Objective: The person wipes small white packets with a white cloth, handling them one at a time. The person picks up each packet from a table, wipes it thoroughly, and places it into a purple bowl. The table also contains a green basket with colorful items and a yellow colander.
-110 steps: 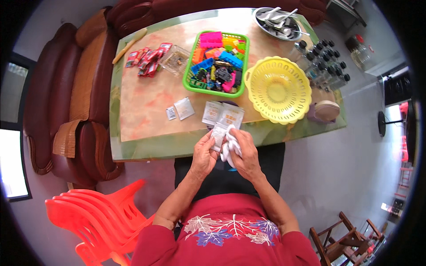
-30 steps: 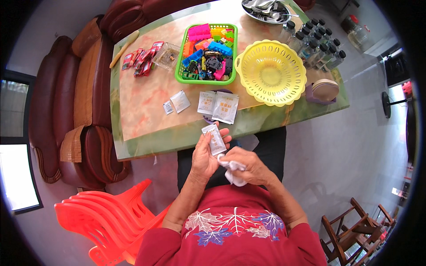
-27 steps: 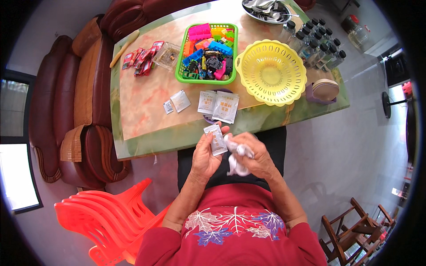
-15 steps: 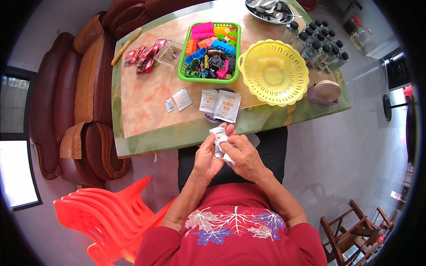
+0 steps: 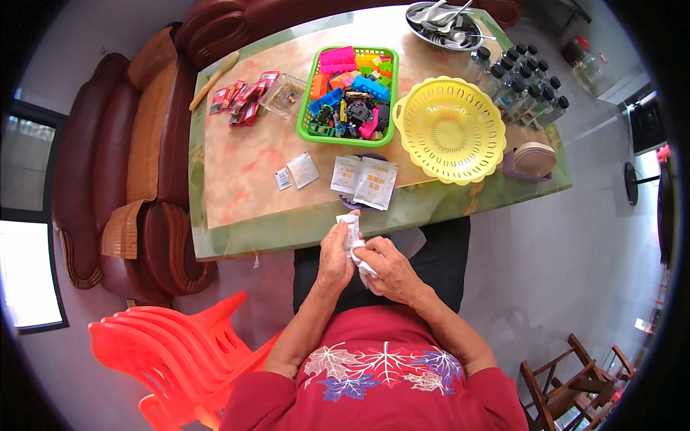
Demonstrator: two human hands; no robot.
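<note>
In front of the table's near edge, my left hand (image 5: 333,260) is closed on a small white sachet (image 5: 349,227) that stands up between thumb and fingers. My right hand (image 5: 392,273) pinches a crumpled white tissue (image 5: 365,269) against the sachet's lower part. Just beyond my hands, two larger white sachets (image 5: 375,184) with gold print lie across a round purple dish (image 5: 371,156), hiding most of it. To their left on the table are a flat white sachet (image 5: 303,170) and a smaller white packet (image 5: 282,179).
Farther back on the table (image 5: 244,194) stand a green basket (image 5: 302,136) of toy blocks, a yellow colander (image 5: 496,154), red packets (image 5: 244,100), a clear tray (image 5: 284,97), a cutlery bowl (image 5: 420,39) and several dark-capped bottles (image 5: 514,93). Red plastic chairs (image 5: 165,345) are stacked at lower left.
My right hand has slid down and right along the sachet with the tissue, showing more of the sachet's upper part. The whole view has shifted slightly.
</note>
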